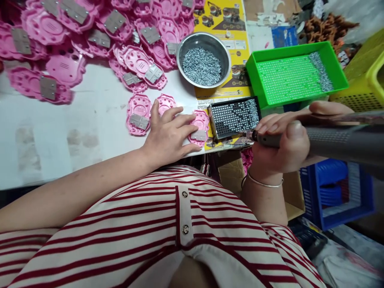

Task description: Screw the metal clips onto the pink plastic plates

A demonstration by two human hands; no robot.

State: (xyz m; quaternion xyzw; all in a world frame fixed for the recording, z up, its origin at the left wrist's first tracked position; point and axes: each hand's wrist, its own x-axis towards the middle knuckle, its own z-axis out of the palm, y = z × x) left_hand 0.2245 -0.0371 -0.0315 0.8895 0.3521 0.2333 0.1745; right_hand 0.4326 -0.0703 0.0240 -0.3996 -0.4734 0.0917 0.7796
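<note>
My left hand [168,136] lies with spread fingers over small pink plastic shells. Its fingertips touch the rightmost pink shell [200,122], which has a grey metal plate at its near end. Another pink shell [166,103] is partly hidden behind the fingers, and a third pink shell [139,110] lies left of the hand. My right hand [280,148] is wrapped round a grey electric screwdriver [339,142]. The screwdriver's tip is at the near right corner of a perforated tray [229,120], with screws gathered along the tray's right side.
A steel bowl [180,62] of small screws stands behind the tray. A green bin [282,82] with screws at its right end sits further right, beside a yellow basket [357,90]. Many pink shells [45,26] are heaped at back left. A blue crate [330,220] stands below, at right.
</note>
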